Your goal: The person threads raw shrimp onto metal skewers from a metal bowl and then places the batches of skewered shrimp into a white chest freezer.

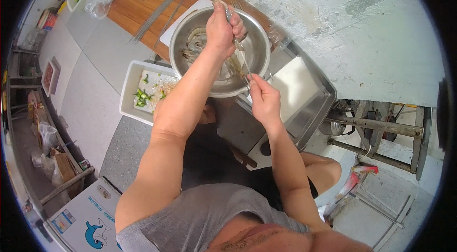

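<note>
My left hand [225,28] is raised over a stainless steel bowl [262,52], its fingers wrapped around a raw shrimp [227,12] whose head and legs stick out above the fist. Lower right, at the bowl's rim, my right hand [263,93] pinches the end of a thin metal skewer [246,62]. The skewer runs up toward the left hand; whether it enters the shrimp cannot be told. Several raw shrimp [195,39] lie at the left inside the bowl, and another shrimp [235,66] shows below the left hand, near the skewer.
Metal skewers [159,12] lie on the wooden board [125,5] beside plastic bags [107,0]. A white tub [125,91] with green pepper pieces stands left of the bowl. On the right, a metal tray [328,91] holds a white slab [296,86]. The wall borders the board.
</note>
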The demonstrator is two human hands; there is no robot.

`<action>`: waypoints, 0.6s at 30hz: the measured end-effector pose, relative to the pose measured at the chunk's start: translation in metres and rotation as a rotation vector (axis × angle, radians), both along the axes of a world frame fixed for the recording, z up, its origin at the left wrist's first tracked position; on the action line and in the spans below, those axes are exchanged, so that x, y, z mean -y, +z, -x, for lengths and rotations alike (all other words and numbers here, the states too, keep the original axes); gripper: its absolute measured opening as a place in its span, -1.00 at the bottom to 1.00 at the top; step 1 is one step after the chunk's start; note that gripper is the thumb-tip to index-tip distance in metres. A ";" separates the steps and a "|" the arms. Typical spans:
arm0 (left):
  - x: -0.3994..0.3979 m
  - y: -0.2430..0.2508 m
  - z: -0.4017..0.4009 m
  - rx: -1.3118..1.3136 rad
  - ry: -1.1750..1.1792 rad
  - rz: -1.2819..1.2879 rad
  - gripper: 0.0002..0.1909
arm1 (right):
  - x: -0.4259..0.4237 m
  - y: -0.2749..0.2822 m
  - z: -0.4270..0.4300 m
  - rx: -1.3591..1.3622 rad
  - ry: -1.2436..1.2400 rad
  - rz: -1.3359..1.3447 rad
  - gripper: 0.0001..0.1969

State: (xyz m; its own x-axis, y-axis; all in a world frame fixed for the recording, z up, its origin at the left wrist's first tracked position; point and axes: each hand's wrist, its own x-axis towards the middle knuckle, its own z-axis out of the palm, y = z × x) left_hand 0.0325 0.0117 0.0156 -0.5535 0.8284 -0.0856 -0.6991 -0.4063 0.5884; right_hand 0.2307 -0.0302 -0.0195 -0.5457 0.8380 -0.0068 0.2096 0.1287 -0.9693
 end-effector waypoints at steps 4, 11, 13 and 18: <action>0.001 0.000 -0.004 0.001 -0.049 0.003 -0.62 | -0.004 0.007 0.011 0.000 -0.020 0.055 -0.75; 0.001 0.002 0.000 -0.002 -0.007 0.028 -0.62 | -0.005 0.019 0.010 0.109 0.028 0.004 -0.75; 0.001 0.001 0.000 -0.018 -0.007 0.020 -0.62 | -0.003 0.015 0.006 0.047 0.009 -0.029 -0.75; -0.001 0.000 -0.001 -0.053 -0.030 -0.007 -0.63 | -0.003 0.011 0.006 0.045 -0.008 -0.021 -0.74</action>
State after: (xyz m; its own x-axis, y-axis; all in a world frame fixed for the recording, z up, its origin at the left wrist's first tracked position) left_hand 0.0335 0.0125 0.0152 -0.5320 0.8452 -0.0514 -0.6792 -0.3897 0.6219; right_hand 0.2248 -0.0275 -0.0087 -0.5385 0.8425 -0.0134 0.2536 0.1469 -0.9561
